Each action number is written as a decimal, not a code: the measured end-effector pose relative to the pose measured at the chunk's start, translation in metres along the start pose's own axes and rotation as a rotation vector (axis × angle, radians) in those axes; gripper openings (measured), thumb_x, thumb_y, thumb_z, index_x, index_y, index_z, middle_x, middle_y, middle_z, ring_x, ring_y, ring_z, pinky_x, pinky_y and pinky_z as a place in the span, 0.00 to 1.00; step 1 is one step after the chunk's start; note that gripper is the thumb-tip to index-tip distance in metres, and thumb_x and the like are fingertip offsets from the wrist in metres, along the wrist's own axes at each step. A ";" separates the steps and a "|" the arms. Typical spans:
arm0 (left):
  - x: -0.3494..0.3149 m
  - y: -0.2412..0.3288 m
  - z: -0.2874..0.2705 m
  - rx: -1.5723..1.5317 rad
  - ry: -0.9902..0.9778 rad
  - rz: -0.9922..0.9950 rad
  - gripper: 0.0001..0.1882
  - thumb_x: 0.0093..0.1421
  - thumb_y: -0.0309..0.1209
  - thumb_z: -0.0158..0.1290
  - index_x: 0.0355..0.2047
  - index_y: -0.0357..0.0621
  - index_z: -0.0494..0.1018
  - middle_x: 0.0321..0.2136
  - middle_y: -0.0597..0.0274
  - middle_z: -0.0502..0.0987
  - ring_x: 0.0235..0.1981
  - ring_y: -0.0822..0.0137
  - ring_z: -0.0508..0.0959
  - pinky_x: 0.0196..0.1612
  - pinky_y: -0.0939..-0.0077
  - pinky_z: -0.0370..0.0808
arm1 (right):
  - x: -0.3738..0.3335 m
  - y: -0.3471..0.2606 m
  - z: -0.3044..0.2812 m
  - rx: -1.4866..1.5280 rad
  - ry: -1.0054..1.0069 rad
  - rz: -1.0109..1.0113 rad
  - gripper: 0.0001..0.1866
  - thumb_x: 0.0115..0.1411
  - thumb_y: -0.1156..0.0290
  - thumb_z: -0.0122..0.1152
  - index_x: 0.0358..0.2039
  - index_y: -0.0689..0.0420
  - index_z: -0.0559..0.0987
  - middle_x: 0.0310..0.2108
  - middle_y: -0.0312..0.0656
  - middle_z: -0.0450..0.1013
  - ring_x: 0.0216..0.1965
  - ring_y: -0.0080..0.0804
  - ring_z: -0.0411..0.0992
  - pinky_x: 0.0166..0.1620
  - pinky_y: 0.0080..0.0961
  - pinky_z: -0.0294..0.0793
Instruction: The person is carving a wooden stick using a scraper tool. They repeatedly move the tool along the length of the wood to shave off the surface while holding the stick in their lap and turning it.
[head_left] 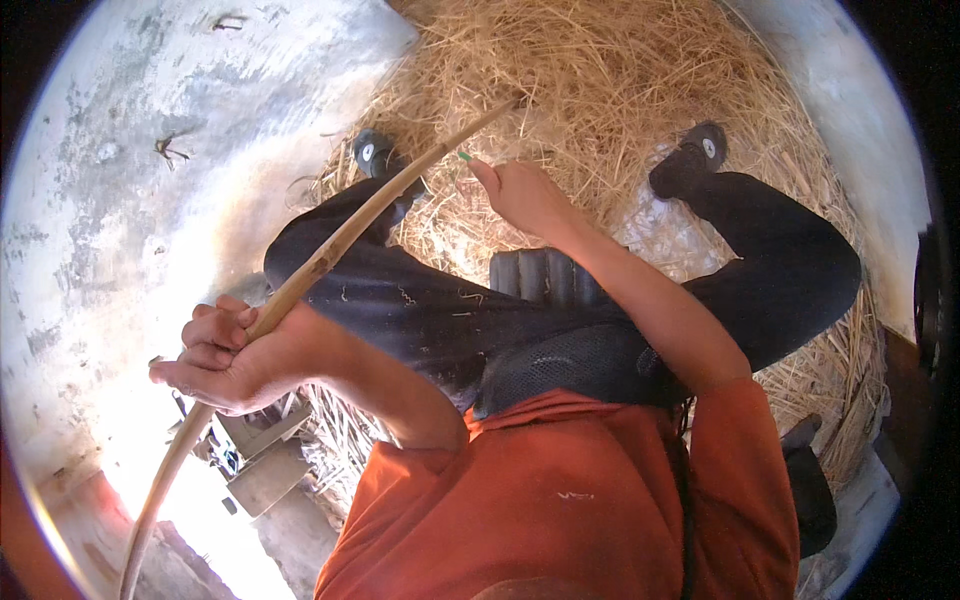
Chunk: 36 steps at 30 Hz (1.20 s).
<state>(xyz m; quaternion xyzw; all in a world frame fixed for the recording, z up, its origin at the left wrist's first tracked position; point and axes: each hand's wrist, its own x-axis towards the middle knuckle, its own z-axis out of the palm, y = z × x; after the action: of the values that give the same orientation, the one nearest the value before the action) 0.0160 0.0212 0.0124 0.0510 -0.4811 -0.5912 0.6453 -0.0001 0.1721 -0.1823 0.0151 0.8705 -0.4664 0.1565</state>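
Observation:
A long, slightly curved wooden pole (345, 238) slants across me, from the lower left up to the shavings at the far middle. My left hand (235, 355) grips it below the middle, fingers wrapped round the shaft; a dark knot shows just above them. Close to the pole's far part, my right hand (522, 195) is closed, its thumb pointing left. A small green tip (464, 156) sticks out at the thumb; whatever else of that object there is lies hidden in the fist. The green tip seems just short of the pole.
Pale straw-like strips (620, 80) cover the floor around my outstretched legs (790, 250) in dark trousers. A whitish stained wall or slab (110, 220) rises at the left. Between my thighs sits a dark ribbed pad (545, 277). Wooden pieces (265, 475) lie at the lower left in bright light.

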 end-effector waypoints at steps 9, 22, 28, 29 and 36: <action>0.010 -0.002 -0.005 -0.010 0.006 -0.038 0.25 0.62 0.39 0.44 0.10 0.56 0.46 0.05 0.73 0.49 0.08 0.80 0.48 0.12 0.85 0.44 | 0.044 0.086 0.011 -0.141 0.069 0.163 0.34 0.63 0.48 0.31 0.29 0.67 0.77 0.28 0.62 0.72 0.32 0.55 0.72 0.40 0.44 0.69; 0.006 -0.005 -0.002 0.111 -0.112 0.029 0.22 0.60 0.43 0.42 0.13 0.52 0.51 0.09 0.71 0.52 0.12 0.77 0.54 0.15 0.83 0.51 | -0.047 -0.060 -0.020 0.252 -0.042 -0.244 0.30 0.62 0.51 0.38 0.19 0.66 0.70 0.15 0.58 0.64 0.18 0.54 0.64 0.26 0.41 0.63; -0.011 0.007 0.003 0.157 -0.095 0.077 0.24 0.62 0.46 0.40 0.11 0.52 0.54 0.08 0.71 0.54 0.11 0.78 0.55 0.14 0.86 0.51 | -0.072 -0.077 -0.007 0.173 0.080 -0.313 0.26 0.63 0.56 0.39 0.19 0.64 0.72 0.15 0.57 0.67 0.22 0.57 0.68 0.25 0.42 0.65; -0.012 0.007 0.005 0.144 -0.079 0.077 0.24 0.63 0.44 0.39 0.11 0.53 0.51 0.08 0.72 0.52 0.10 0.79 0.52 0.13 0.86 0.49 | -0.067 -0.069 -0.006 0.132 0.075 -0.272 0.25 0.63 0.56 0.39 0.20 0.64 0.72 0.16 0.57 0.67 0.21 0.56 0.68 0.25 0.43 0.65; -0.012 0.007 0.006 0.110 -0.090 0.065 0.26 0.65 0.42 0.36 0.10 0.56 0.46 0.06 0.74 0.47 0.09 0.80 0.47 0.13 0.87 0.45 | -0.074 -0.063 0.001 0.049 0.107 -0.311 0.26 0.63 0.56 0.38 0.19 0.64 0.73 0.15 0.55 0.67 0.21 0.55 0.68 0.25 0.44 0.65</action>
<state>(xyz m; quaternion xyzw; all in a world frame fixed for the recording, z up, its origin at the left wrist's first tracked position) 0.0186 0.0367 0.0133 0.0443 -0.5426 -0.5445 0.6380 0.0593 0.1446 -0.1103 -0.0913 0.8577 -0.5048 0.0355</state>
